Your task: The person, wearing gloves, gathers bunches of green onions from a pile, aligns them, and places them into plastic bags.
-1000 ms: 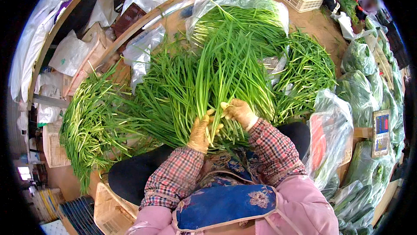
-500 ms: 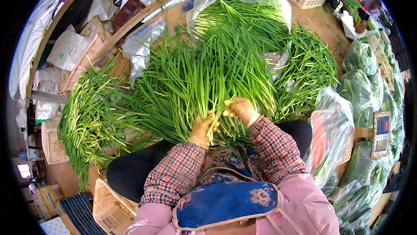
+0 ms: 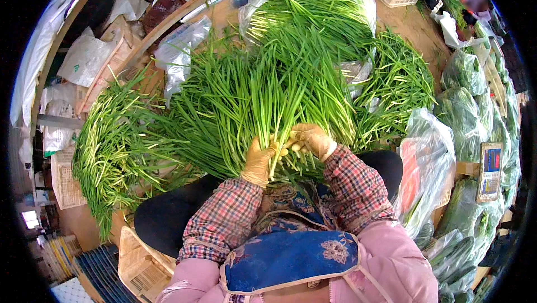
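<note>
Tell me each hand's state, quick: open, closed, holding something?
Left hand: closed around a bunch of green stalks.
Right hand: curled close beside the bunch's lower end; whether its grip is shut on any stalk cannot be told.

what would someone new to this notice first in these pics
Most striking is the big heap of long green stalks fanned across the middle. At its near edge, the gloved left hand holds a bunch, with the gloved right hand just to its right. The eye may then go to the blue flowered apron at the bottom and the bagged greens along the right side.
</note>
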The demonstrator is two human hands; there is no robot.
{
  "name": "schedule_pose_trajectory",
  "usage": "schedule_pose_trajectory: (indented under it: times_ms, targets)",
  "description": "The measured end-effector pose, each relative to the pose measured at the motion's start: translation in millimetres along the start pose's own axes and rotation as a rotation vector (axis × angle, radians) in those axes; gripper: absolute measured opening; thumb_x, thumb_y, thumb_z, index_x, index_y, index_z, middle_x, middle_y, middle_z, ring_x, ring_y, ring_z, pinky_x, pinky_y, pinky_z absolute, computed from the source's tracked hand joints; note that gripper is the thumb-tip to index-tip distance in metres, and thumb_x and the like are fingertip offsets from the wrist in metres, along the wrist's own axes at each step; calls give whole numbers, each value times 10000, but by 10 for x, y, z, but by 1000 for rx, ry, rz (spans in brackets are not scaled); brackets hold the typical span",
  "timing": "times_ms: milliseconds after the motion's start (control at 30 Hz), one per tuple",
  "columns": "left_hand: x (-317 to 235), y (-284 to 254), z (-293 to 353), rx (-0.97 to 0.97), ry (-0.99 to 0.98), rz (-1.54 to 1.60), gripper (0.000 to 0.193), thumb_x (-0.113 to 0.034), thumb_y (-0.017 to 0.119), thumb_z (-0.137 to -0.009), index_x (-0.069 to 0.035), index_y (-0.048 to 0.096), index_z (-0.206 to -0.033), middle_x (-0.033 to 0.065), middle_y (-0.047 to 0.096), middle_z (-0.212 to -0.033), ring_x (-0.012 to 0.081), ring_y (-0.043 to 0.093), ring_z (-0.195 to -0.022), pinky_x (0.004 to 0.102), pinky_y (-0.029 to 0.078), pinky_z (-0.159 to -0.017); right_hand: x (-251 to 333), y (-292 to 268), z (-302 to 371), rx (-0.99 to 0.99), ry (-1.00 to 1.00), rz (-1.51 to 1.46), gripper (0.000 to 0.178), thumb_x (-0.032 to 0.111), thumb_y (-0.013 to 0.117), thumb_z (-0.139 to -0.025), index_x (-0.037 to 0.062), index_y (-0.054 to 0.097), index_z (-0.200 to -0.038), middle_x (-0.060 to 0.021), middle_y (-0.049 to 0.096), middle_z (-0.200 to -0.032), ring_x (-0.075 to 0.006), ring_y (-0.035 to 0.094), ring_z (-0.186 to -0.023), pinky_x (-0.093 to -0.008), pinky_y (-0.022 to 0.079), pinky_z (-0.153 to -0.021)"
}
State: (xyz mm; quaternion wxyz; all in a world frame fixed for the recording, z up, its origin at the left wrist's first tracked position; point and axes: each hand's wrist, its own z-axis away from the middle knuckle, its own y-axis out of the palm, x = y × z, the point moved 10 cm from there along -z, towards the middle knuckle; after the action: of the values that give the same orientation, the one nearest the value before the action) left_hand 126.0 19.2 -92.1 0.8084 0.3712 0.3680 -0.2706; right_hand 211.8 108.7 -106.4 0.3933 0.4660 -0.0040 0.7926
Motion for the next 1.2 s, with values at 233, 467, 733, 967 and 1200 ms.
schedule_pose_trajectory:
  times_ms: [233,467,733,967,1200]
  targets:
    - [58,79,13,-41,-36,-130,369,-114,509,-845,-2,326,-1146,113,598,-845,152,587,-584,216,445,-476,58,111,6,-7,-34,223,149,157,579,-795,12,563,-825,-52,619,-679,-80,542,-511,-171,397,-436]
    - [171,-141,-42,-116,-156,153,219,-45,515,-808,-12,435,-1009,128,545,-861,263,622,-754,307,545,-579,1113,59,582,183,-518,-41,115,107,482,-797,44,560,-853,-93,625,-884,-135,598,-651,-204,450,-535]
    - [-61,153,31,-59,-104,-214,555,32,478,-798,-34,231,-1291,161,506,-1007,197,577,-677,237,510,-525,1071,-925,352,89,-527,-248,406,341,532,-828,25,466,-1075,-102,520,-1056,-172,580,-807,-270,486,-670]
    - [-536,865,405,113,688,-1526,618,12,551,-684,-119,367,-1259,176,435,-1162,345,474,-1007,361,435,-818,334,170,85,124,-274,-454,308,104,511,-822,-9,496,-1109,-117,586,-1030,-216,562,-929,-321,437,-835]
    - [-597,765,428,135,745,-1153,681,-42,605,-699,-34,269,-1291,190,394,-1225,332,409,-1118,346,344,-931,548,328,209,324,-343,-595,450,129,534,-824,12,384,-1231,-136,523,-1140,-232,519,-1029,-352,415,-891]
